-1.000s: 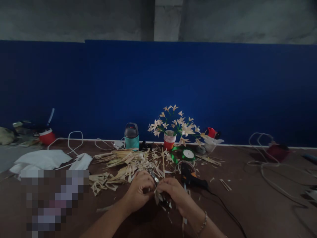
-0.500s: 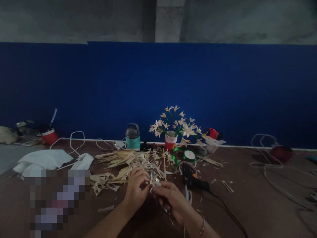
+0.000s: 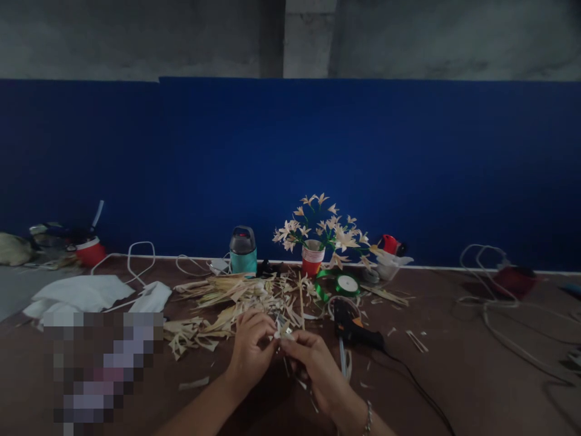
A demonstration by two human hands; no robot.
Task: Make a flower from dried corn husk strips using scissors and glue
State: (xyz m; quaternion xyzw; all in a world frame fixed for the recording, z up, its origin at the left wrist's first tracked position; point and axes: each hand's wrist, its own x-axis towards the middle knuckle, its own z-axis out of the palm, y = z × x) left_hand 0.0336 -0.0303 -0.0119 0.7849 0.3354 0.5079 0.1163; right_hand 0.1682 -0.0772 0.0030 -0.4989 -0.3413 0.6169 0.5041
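Observation:
Between my hands is a small pale flower (image 3: 285,330) that looks made of dried corn husk. My left hand (image 3: 252,348) pinches its left side with thumb and forefinger. Gripping the right side, my right hand (image 3: 318,366) is closed around the flower's base, and its lower fingers are partly hidden. Thin pale strips or a stem hang below that hand. Just beyond lies a pile of dried husk pieces (image 3: 236,290). A black hot glue gun (image 3: 358,332) rests right of my right hand.
Finished husk flowers (image 3: 338,233) stand in red-and-white paper cups (image 3: 313,259). Nearby are a green ribbon spool (image 3: 347,284), a teal container (image 3: 244,257) and white cloth (image 3: 86,292). The glue gun's cord (image 3: 422,387) runs toward the front right, and pale cables (image 3: 492,303) lie at far right.
My right hand has turned and shifted slightly, and the flower has tilted a little between my fingers. My left hand stays nearly in place, still pinching it.

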